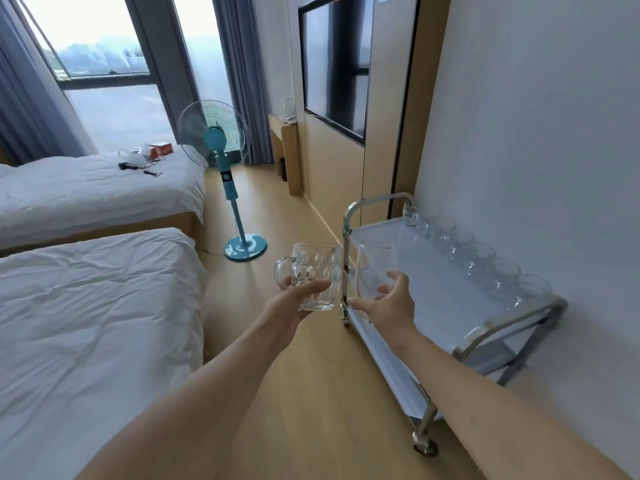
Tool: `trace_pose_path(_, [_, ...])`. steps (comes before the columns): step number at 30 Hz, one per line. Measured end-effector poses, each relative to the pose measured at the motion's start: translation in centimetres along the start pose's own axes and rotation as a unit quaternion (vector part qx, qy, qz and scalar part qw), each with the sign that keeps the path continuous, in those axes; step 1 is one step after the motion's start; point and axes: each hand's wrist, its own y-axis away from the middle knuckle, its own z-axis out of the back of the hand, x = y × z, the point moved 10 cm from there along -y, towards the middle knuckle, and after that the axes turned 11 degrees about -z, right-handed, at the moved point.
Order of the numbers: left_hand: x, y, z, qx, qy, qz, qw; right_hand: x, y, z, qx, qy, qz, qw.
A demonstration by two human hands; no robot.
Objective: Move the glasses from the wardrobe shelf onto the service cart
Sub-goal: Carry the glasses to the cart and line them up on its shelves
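Note:
My left hand [294,299] grips a dimpled glass mug [317,275] with a handle, held upright over the floor just left of the cart. My right hand [388,303] holds a plain clear tumbler [375,268] at the cart's near-left edge, above its top shelf. The service cart [433,289] is a steel-framed trolley with a white top shelf and a lower shelf, standing against the right wall. A row of several clear glasses [478,258] lines the far side of its top shelf. The wardrobe shelf is out of view.
Two white beds [97,306] fill the left side. A teal standing fan [221,157] stands on the wooden floor between the far bed and the wall. A TV [336,67] hangs on the right wall, with a small desk [284,140] beyond it.

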Motion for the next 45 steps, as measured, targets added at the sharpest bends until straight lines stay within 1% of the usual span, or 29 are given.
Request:
trace_pose_path(3, [1.9,-3.0,-0.2,0.019,-0.008,0.023,1.0,-1.6,-2.3,-0.4,-0.018,0.013,-0.025,0.999])
trace_pose_path(10, [6.3,-11.0,-0.9,0.023,-0.017,0.058,0.998,-3.7,-10.2,-1.5,-0.037,0.0,-0.054,0.998])
trace_pose_path(21, [10.3,-26.9,-3.8,0.014,-0.024,0.105,0.994,-5.6,-25.6,-3.7,-0.04,-0.001,-0.106,0.994])
trace_pose_path(26, [12.9,-31.7,-4.2,-0.005,-0.023,0.13,0.991,-6.5,-31.2,-4.1,-0.042,-0.002,-0.123,0.992])
trace_pose_path(31, [14.9,-36.1,-4.2,0.002,-0.046,0.154,0.987,-7.1,-35.4,-5.1,-0.048,-0.009,-0.146,0.988])
trace_pose_path(37, [17.4,-41.7,-4.8,0.047,-0.064,0.192,0.978,-8.4,-39.2,-6.3,-0.081,-0.025,-0.179,0.98])
trace_pose_path(41, [19.2,-46.6,-5.1,0.093,-0.077,0.212,0.97,-9.3,-42.3,-7.5,-0.122,-0.045,-0.205,0.97])
trace_pose_path(45, [21.2,-51.1,-4.5,0.115,-0.102,0.257,0.954,-9.8,-44.3,-9.1,-0.168,-0.063,-0.242,0.954])
